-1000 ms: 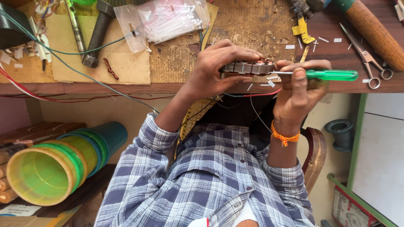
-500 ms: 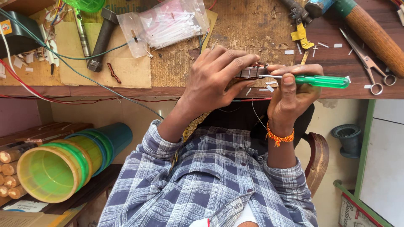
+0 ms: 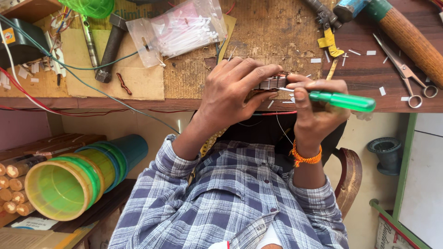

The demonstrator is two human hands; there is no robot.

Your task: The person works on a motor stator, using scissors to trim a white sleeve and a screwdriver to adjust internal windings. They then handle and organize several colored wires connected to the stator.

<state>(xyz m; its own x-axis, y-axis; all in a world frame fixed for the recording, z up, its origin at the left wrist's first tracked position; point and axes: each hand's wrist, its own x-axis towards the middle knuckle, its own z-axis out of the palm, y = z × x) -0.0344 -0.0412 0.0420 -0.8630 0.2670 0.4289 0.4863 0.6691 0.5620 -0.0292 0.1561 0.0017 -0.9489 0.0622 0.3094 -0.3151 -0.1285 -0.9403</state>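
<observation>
While both hands work at the near edge of the worktop (image 3: 258,41), the left hand (image 3: 233,90) curls around a small ribbed metal part (image 3: 273,83), fingers closed over its top and thumb beneath. Right hand (image 3: 314,108) is closed on a green-handled screwdriver (image 3: 341,100), held level, its thin shaft meeting the metal part's right end (exact contact point hidden by fingers). An orange thread band (image 3: 305,157) circles the right wrist. The part is held just above the worktop's front edge, between the two hands.

Around them: clear plastic bag of white strips (image 3: 177,30) lies well behind the left hand; a hammer (image 3: 110,48) rests on cardboard to the left; scissors (image 3: 406,74) lie to the right, near a wooden handle (image 3: 413,41). White paper scraps dot the surface. Below the worktop, left side, nested green and blue plastic tubs (image 3: 76,180) lie on their side.
</observation>
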